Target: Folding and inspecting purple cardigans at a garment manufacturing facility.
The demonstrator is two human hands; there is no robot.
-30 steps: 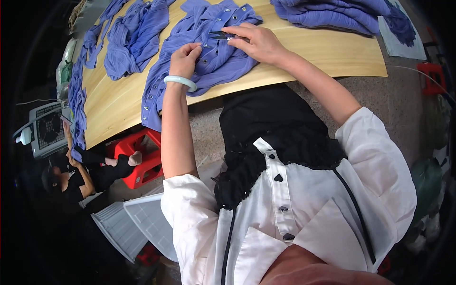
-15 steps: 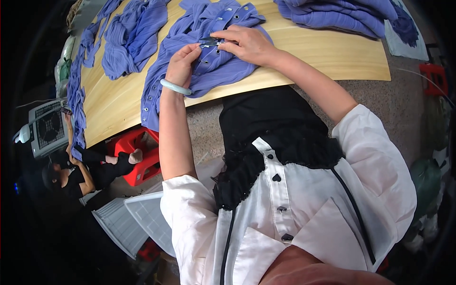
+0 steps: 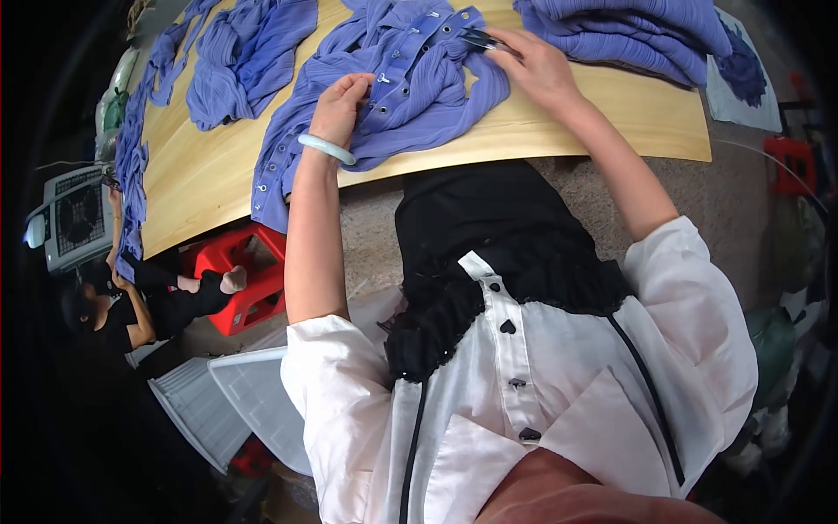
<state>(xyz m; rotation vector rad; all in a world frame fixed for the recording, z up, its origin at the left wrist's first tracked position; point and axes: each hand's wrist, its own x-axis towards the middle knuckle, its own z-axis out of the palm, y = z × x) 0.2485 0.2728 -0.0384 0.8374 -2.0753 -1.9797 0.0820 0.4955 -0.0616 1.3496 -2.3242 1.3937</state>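
A purple pleated garment [image 3: 436,83] lies bunched on the table, its band set with small dark-centred eyelets and pale metal hooks. At the left of that band, my left hand [image 3: 339,106] is closed, thumb and forefinger pressed together. Whatever they pinch is too small to make out. A pale bangle [image 3: 326,149] circles the left wrist. My right hand [image 3: 537,72] holds small dark thread snips [image 3: 480,38], blades pointing left over the far end of the band. The snips' handle is partly hidden by the fingers.
More purple garments [image 3: 240,65] lie along the table [image 3: 637,118], with a folded purple pile [image 3: 624,35] at the far right. Below the table's left edge are a red stool [image 3: 231,301], a grey plastic crate [image 3: 196,406] and a seated person in black [image 3: 118,310].
My hands have drawn apart: the right has moved right, taking the snips away from the hooks near the left fingers. The left hand stays close to the band.
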